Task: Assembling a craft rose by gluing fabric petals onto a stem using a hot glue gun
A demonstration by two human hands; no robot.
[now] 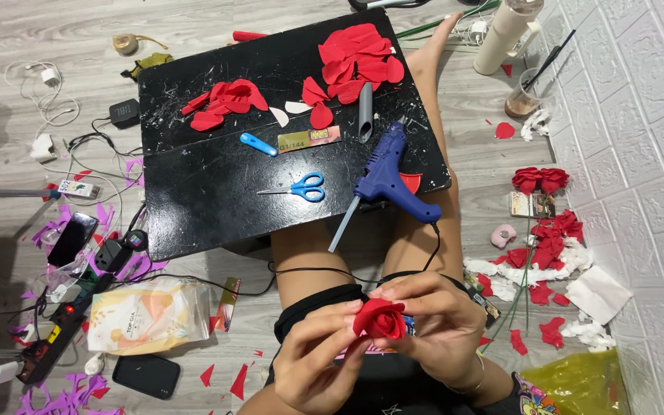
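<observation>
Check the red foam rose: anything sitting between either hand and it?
Nothing visible. Both hands already touch the red foam rose: the left hand pinches it from below-left, and the right hand wraps around its right side with fingers curled over the top. It is held above the lap, clear of the black board.

Yellow bag (574,383) cut by bottom edge; rose (380,318) underside hidden by fingers.

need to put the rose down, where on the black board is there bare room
Bare: the black board's front left, left of the blue scissors, and its back strip between the two red petal piles. Crowded: the right side, with the blue glue gun and big petal heap.
</observation>
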